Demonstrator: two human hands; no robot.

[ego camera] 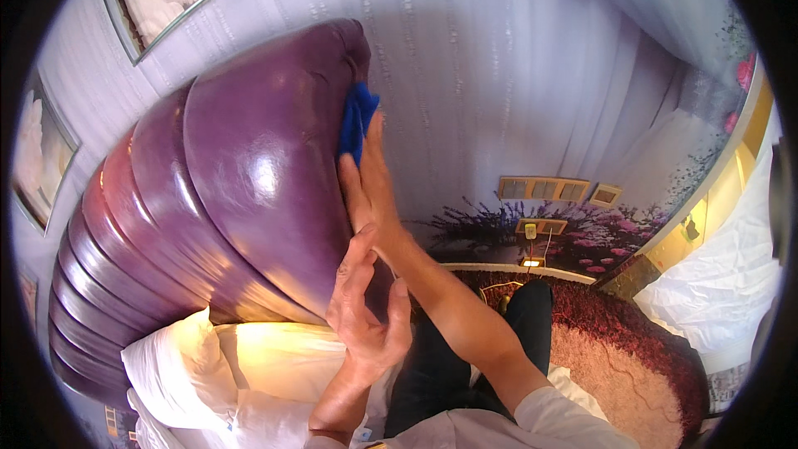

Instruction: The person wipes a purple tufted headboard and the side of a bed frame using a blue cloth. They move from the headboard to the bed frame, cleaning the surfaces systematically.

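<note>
A tall purple upholstered headboard (262,131) with a glossy, channelled surface curves across the left side. My right hand (368,181) reaches up to its right-hand edge and presses a folded blue cloth (355,121) against that side; the fingertips are partly hidden by the cloth. Below, my left hand (371,312) is raised near my right forearm, fingers apart and bent, with nothing in it.
White pillows (187,368) lie on the bed below the headboard. Wall sockets (543,189), one with a plug and cable (530,232), sit on the patterned wall. A red-and-pink rug (611,368) covers the floor at right, beside white fabric (704,287).
</note>
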